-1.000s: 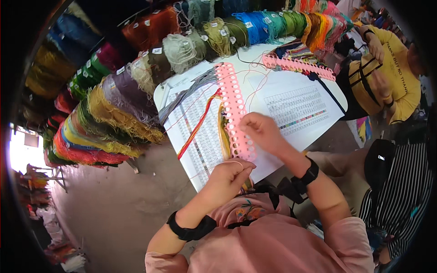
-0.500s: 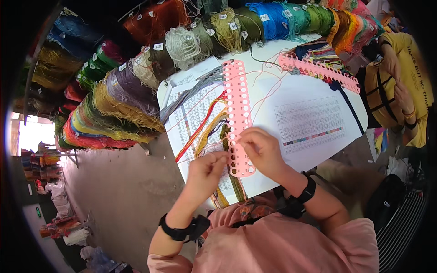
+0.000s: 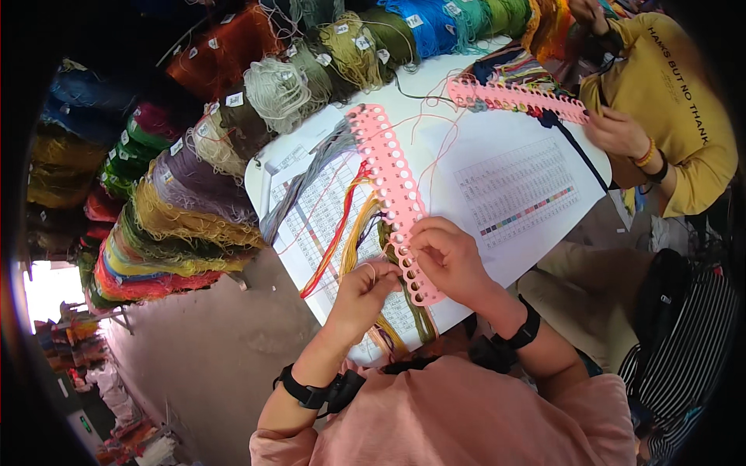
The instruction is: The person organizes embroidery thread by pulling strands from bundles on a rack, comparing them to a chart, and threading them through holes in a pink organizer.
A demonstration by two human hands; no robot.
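A long pink thread card (image 3: 381,159) with holes along both edges lies tilted on the white table. Grey skeins (image 3: 311,175), a red skein (image 3: 334,248), a yellow skein (image 3: 359,225) and olive-green thread (image 3: 424,322) hang from its left-edge holes. My left hand (image 3: 361,301) is closed in a pinch at the card's lower left edge, a fine pale pink thread looped over its fingers. My right hand (image 3: 449,260) rests at the card's lower right edge, thumb and fingers pinched together; what they hold, if anything, is hidden.
Printed chart sheets (image 3: 517,202) lie on the table (image 3: 431,70). A second pink thread card (image 3: 517,96) is at the far right, a co-worker's hand (image 3: 618,136) at its end. Labelled thread hanks (image 3: 284,93) line the racks at the back and left. Loose pink thread crosses the tabletop.
The view has shifted, and the near card now slants more. My hands stay pinched at its lower part. The co-worker's hands have parted, one reaching the second card, the other toward the hanks.
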